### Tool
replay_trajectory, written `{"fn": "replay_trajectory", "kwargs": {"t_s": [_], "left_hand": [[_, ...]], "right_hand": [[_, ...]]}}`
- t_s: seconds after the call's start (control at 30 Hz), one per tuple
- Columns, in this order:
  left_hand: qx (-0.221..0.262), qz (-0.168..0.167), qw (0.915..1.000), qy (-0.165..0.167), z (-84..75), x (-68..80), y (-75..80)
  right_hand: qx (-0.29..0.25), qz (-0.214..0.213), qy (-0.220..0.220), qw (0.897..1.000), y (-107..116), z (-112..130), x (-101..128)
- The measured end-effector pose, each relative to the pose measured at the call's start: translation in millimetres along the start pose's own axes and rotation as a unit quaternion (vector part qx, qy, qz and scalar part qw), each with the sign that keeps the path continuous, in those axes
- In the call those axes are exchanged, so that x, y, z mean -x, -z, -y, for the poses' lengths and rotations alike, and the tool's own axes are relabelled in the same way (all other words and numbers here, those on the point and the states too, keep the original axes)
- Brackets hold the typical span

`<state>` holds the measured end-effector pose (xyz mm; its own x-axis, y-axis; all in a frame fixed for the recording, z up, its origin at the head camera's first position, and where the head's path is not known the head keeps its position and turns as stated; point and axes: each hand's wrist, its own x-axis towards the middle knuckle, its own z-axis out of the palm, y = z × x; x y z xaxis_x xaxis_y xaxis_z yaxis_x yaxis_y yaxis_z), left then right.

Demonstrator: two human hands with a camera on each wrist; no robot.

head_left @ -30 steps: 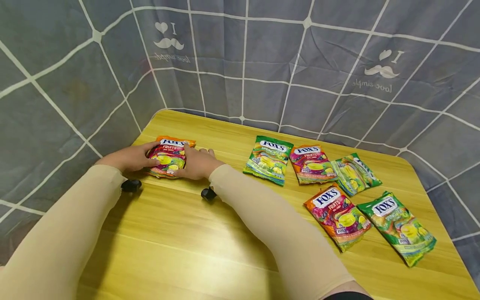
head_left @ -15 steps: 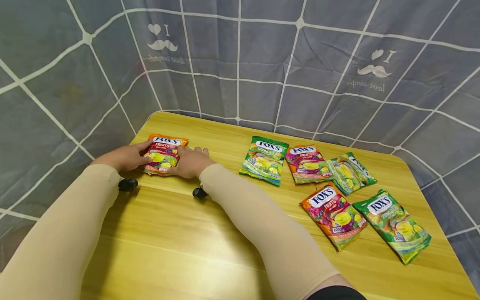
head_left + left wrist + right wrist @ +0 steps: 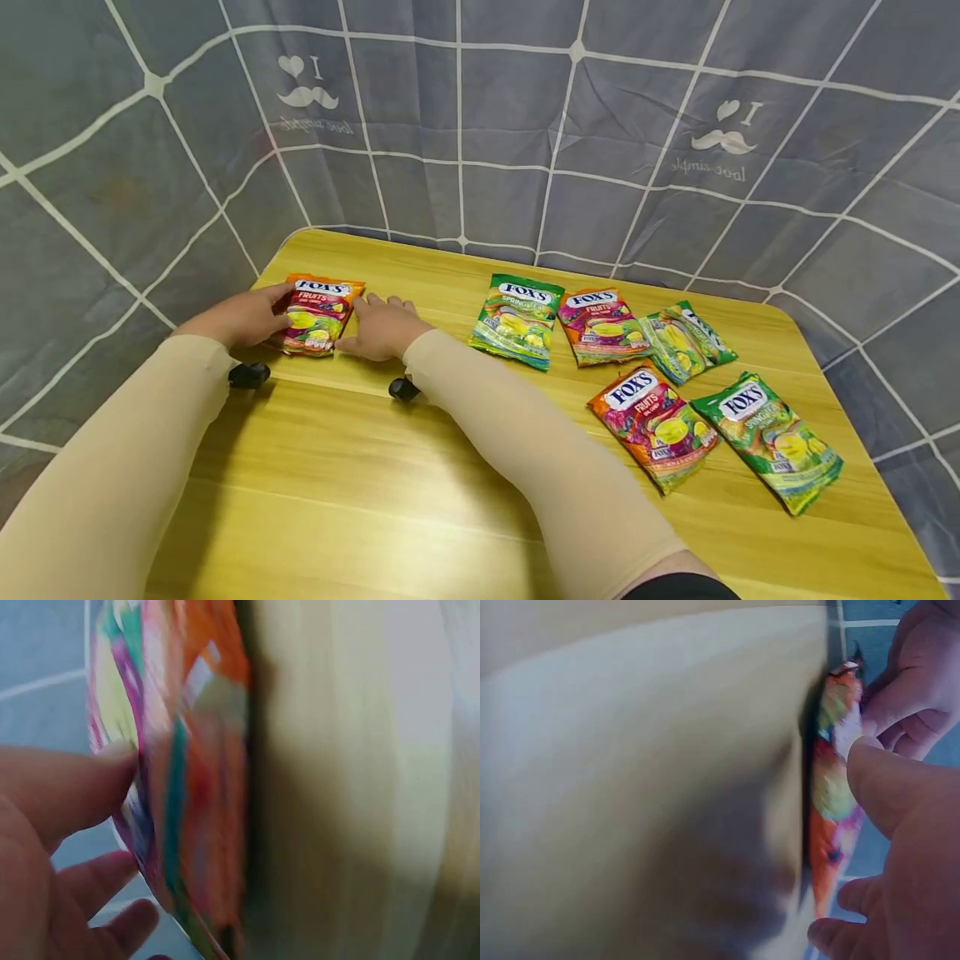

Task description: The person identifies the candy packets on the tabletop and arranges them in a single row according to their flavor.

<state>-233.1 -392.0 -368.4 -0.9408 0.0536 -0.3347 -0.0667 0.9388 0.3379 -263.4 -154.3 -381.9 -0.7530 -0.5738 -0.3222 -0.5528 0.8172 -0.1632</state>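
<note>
An orange and purple FOX'S Fruits candy bag (image 3: 318,315) lies face up near the table's far left corner. My left hand (image 3: 243,318) holds its left edge, the thumb on the face of the bag (image 3: 154,787) in the left wrist view. At the bag's right side is my right hand (image 3: 384,327), with fingers extended and spread over the table. Its thumb points at the bag's lower right edge. In the right wrist view the right thumb overlaps the bag (image 3: 829,787), and the left hand (image 3: 922,671) shows beyond it.
To the right on the wooden table (image 3: 315,483) lie a green Spring Tea bag (image 3: 517,322), a Fruits bag (image 3: 602,327), a tilted green bag (image 3: 686,340), another Fruits bag (image 3: 654,427) and another Spring Tea bag (image 3: 772,442). A grey gridded curtain (image 3: 420,100) borders the table.
My right hand has eased off the bag's right side, and its fingers have spread. The left hand has stayed at the bag. The head view has shifted slightly, moving the scene leftward in frame.
</note>
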Motion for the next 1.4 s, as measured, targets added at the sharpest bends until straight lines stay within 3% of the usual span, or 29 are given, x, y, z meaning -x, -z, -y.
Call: {"fn": "replay_trajectory", "kwargs": {"t_s": [0.13,0.23,0.4,0.6,0.83,1.0,1.2,1.4], "left_hand": [[0.004,-0.049,0.9985,-0.025,-24.9,-4.4,0.4],[0.009,-0.073,0.9968,-0.033,-52.6,-6.3,0.4],[0.024,-0.090,0.9933,-0.069,-111.0,-5.1,-7.2],[0.003,-0.094,0.9859,-0.139,-188.9,-7.7,-36.1],[0.010,-0.048,0.9724,-0.228,-271.0,-9.1,-89.4],[0.005,0.007,0.9671,-0.254,-321.9,0.8,-126.2],[-0.038,0.064,0.9652,-0.251,-363.7,19.6,-158.7],[-0.077,0.079,0.9593,-0.260,-388.2,30.9,-180.5]], "right_hand": [[0.000,-0.012,0.017,1.000,8.4,-24.1,14.0],[-0.007,-0.023,0.029,0.999,18.8,-45.6,29.4],[-0.018,-0.045,0.044,0.998,33.5,-94.5,65.0],[-0.033,-0.044,0.023,0.998,43.7,-178.3,121.9],[-0.075,-0.036,-0.037,0.996,37.7,-270.7,189.8],[-0.088,-0.001,-0.082,0.993,21.2,-312.7,230.2],[-0.079,0.051,-0.082,0.992,2.8,-338.2,269.1],[-0.106,0.080,-0.094,0.987,-7.5,-349.8,290.7]]}}
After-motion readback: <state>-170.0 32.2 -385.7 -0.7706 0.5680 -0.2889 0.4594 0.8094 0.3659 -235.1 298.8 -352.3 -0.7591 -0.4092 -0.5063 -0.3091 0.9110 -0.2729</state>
